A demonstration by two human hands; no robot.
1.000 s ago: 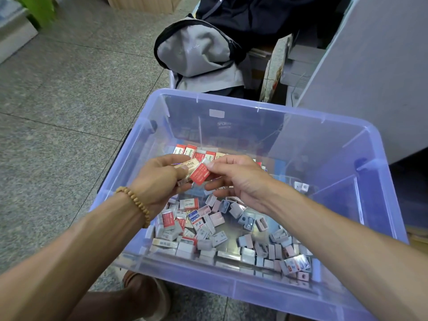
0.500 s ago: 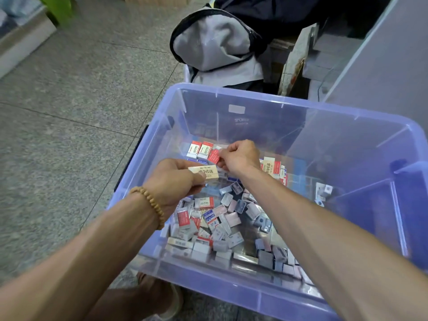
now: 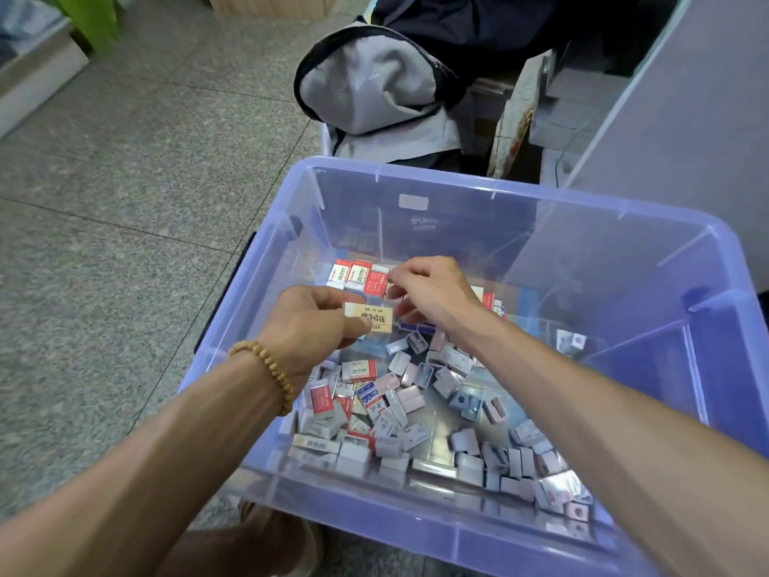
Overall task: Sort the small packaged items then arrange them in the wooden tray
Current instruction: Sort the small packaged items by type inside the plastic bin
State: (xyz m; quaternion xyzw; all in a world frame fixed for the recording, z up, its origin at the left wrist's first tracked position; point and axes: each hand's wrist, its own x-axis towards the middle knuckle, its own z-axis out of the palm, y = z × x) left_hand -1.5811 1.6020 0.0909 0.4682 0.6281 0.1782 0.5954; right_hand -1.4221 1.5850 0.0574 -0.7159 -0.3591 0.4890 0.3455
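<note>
A translucent purple bin [image 3: 416, 177] holds several small packaged erasers and sharpeners in a loose pile [image 3: 395, 410]. My left hand [image 3: 308, 322] pinches a beige eraser packet [image 3: 370, 318] above the pile. My right hand [image 3: 432, 293] reaches to the bin's far side, its thumb and fingertips on the right edge of a red eraser packet [image 3: 374, 281]. That packet stands next to two red-and-white packets [image 3: 349, 274] in a row along the far wall.
A grey backpack [image 3: 374, 85] lies just behind the bin. A grey panel [image 3: 686, 118] rises at the right. Speckled tile floor [image 3: 104, 202] spreads to the left. My foot [image 3: 270, 543] shows under the bin's near edge.
My right hand carried the red packet away from my left hand to the far row and set it beside the two packets. My left hand stayed, keeping the beige packet.
</note>
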